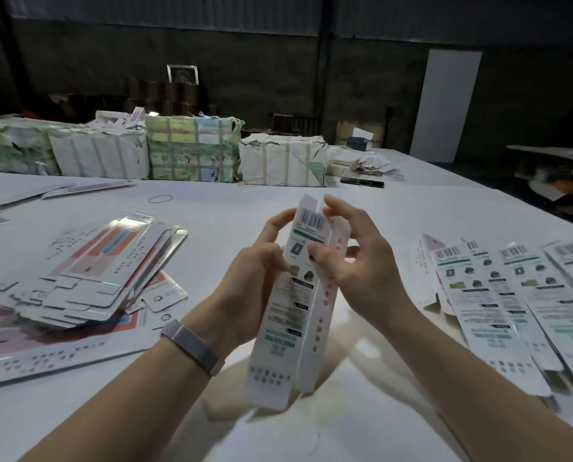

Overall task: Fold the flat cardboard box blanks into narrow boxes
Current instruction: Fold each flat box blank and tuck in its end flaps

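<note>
A long narrow white box point(290, 315), printed with a barcode and small pictures, is held up above the white table point(311, 435), its top end pointing away from me. My left hand point(257, 278) grips its left side, fingers curled around the upper part. My right hand point(355, 258) holds the right side, thumb on the front panel and fingers curved over the top flap. A stack of flat blanks point(88, 278) lies at the left. Several folded narrow boxes point(511, 295) lie in a row at the right.
Paper-wrapped strapped bundles point(192, 151) line the table's far side. A rubber band point(160, 199) lies on the table beyond the blanks. A large printed sheet point(45, 355) sits under the blank stack. A dark slab point(361, 180) and loose scraps lie far right.
</note>
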A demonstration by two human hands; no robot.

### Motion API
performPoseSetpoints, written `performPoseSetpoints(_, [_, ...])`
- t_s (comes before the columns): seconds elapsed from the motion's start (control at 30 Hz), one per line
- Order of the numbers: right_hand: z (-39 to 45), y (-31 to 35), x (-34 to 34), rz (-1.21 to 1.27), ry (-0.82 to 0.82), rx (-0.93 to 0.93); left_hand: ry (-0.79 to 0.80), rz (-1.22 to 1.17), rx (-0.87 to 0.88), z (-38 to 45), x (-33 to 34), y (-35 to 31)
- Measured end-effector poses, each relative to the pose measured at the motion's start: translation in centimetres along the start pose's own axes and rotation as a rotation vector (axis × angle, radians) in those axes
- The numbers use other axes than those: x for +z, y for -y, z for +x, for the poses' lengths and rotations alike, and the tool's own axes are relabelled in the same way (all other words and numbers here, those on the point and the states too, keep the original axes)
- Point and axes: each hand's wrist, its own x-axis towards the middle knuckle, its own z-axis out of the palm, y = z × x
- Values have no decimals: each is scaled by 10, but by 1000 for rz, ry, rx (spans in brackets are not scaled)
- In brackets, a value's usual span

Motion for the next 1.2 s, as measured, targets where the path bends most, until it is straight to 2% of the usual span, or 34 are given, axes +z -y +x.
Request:
performPoseSetpoints(0.07, [-3, 0, 3, -22, 45, -9, 16, -97, 10, -1, 2, 4])
performPoseSetpoints(0.2, [-4, 2, 6, -48, 26, 35, -78, 51, -111, -3, 4, 5])
performPoseSetpoints(0.3, [-1, 5, 3, -11, -5, 86, -111, 53, -134, -1, 5, 6])
performPoseSetpoints(0.4, [1, 10, 0, -19, -15, 79, -54, -13, -170, -4, 13, 6])
performPoseSetpoints(0.5, [4, 13, -6, 44, -16, 147, -2, 1, -173, -5, 19, 5])
performPoseSetpoints(0.67, [2, 21, -7, -362, 49, 71, -1, 33, -183, -5, 24, 2])
performPoseSetpoints(0.73, [2, 25, -8, -438, 66, 31, 4, 60, -173, -6, 24, 2])
performPoseSetpoints(1.03, [12, 19, -30, 101, 242, 198, 155, 46, -224, -9, 22, 2])
performPoseSetpoints(1.1, [14, 18, -34, 157, 252, 210, 118, 100, -212, -4, 27, -2])
performPoseSetpoints(1.13, [15, 19, -36, 170, 253, 205, 84, 166, -151, -3, 30, -2])
performPoseSetpoints(1.2, [17, 20, -38, 196, 244, 182, 60, 327, 86, 0, 27, 5])
